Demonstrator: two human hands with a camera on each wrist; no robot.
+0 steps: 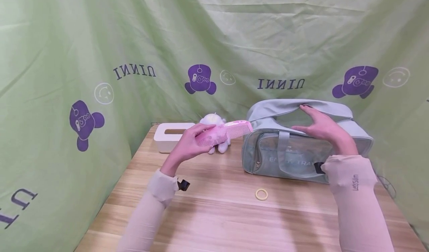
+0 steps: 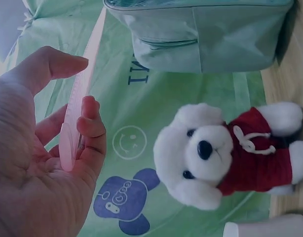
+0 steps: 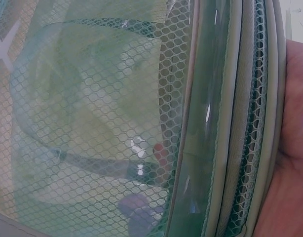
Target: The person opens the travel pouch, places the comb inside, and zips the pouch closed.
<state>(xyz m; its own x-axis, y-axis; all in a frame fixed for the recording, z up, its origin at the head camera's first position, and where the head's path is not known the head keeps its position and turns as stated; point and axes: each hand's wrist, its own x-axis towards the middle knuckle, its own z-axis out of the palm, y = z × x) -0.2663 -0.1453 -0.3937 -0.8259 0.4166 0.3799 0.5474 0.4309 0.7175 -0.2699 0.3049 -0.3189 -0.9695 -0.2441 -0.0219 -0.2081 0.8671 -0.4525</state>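
My left hand [image 1: 188, 144] grips a pink comb [image 1: 242, 128] by one end, raised above the table with its teeth downward. In the left wrist view, the comb [image 2: 67, 143] lies between the thumb and curled fingers. At the top of a grey-green travel bag [image 1: 268, 155], my right hand [image 1: 323, 126] spreads its thumb and fingers across the unzipped opening, fingertips at the raised lid. The right wrist view has the palm [image 3: 299, 113] against the bag's edge, with the fingers hidden. Behind the comb sits a white plush dog [image 2: 210, 153] in a red top.
A white box with a slotted top [image 1: 164, 143] stands at the table's back left, beside the plush dog. A pale yellow ring [image 1: 261, 194] lies on the wooden table [image 1: 214, 218] in front of the bag. A green printed curtain [image 1: 167, 28] hangs behind everything.
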